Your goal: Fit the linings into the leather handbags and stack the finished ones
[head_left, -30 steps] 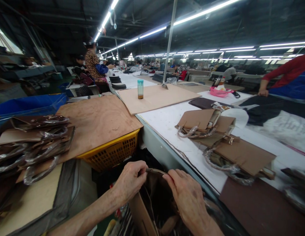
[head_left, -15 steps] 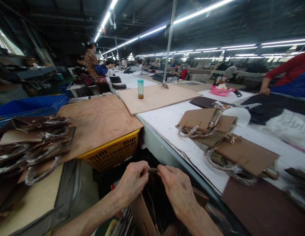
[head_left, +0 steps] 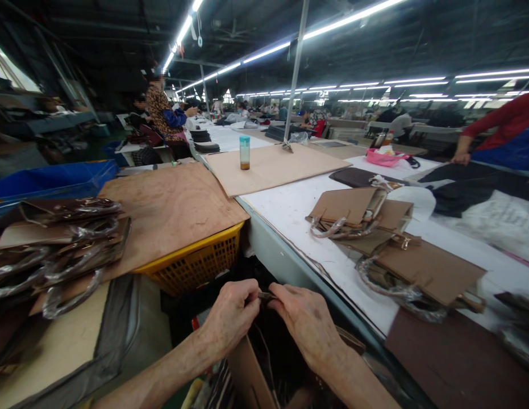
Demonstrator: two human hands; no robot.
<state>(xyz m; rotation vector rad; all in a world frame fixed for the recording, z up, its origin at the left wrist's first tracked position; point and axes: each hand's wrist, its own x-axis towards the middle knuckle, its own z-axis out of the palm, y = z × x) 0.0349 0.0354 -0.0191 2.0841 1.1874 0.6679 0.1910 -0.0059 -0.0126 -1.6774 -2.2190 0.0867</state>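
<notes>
Below the table edge, in front of my body, a brown handbag (head_left: pixel 248 369) stands with its opening upward and its inside dark. My left hand (head_left: pixel 233 309) is closed, thumb and fingers pinching a thin brown strip (head_left: pixel 265 295) at the bag's top. From the other side my right hand (head_left: pixel 305 315) pinches the same strip, its fingertips close to the left ones. Whether the strip is a strap or the bag's rim is hard to tell. The bag's lower part is dark and partly hidden by my right forearm.
Brown handbags (head_left: pixel 430 270) with plastic-wrapped handles lie on the white-covered table (head_left: pixel 285 218) at right. More bags (head_left: pixel 76 227) are piled at left by a wooden board (head_left: pixel 174 210) over a yellow basket (head_left: pixel 204 255). A bottle (head_left: pixel 244 152) stands ahead. A red-sleeved person (head_left: pixel 498 128) works at far right.
My right fingertips have shifted slightly along the strip toward my left hand. My left hand keeps its pinch almost in place.
</notes>
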